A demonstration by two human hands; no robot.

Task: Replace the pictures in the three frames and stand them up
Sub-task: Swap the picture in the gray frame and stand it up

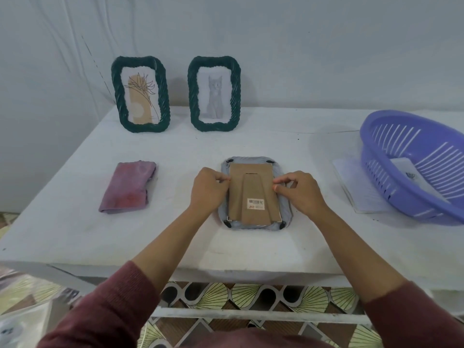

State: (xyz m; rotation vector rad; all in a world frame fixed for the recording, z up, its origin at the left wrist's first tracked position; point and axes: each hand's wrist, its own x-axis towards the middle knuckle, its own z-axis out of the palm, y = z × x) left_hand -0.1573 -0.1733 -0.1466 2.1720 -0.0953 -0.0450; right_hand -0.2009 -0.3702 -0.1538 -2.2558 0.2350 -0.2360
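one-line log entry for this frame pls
stage: third frame face down, backing board up | left hand and right hand pinch board side edges | two green frames standing at back

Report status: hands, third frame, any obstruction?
Left hand and right hand pinch the side edges of the cardboard backing. Third frame face down; two green frames standing. Nothing in the way.

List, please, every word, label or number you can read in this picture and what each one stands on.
"300", roughly, in red: on the white barcode sticker on the cardboard back of the face-down frame; blurred, so uncertain.
Barcode digits on that sticker: too small to read.
Paper in the purple basket: print too blurred to read.
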